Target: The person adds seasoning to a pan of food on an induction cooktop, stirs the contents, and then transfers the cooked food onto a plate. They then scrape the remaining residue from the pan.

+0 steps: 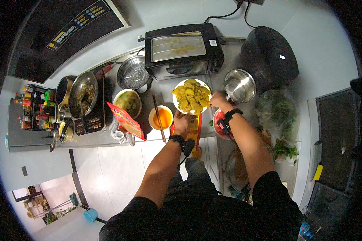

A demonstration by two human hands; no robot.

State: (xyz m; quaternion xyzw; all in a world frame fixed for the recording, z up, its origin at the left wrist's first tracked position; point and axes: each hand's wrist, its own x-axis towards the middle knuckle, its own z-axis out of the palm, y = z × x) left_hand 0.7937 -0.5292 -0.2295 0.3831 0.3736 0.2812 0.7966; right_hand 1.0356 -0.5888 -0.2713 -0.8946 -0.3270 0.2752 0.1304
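Observation:
A white plate heaped with yellow cooked potato pieces is held between my hands at the counter's middle. My left hand grips its lower left rim. On its right edge is my right hand, fingers curled at the rim. Left of the plate, a white bowl of orange liquid, which looks like beaten egg, has wooden chopsticks laid across it. Under my left wrist shows a red and yellow packet or strip. A bowl with red contents sits partly behind my right wrist.
A black toaster oven stands behind the plate, with a steel bowl and a black appliance to its right. Leftward are a soup bowl, a red packet, a steamer rack and a pan on an induction cooker. Bagged greens lie right.

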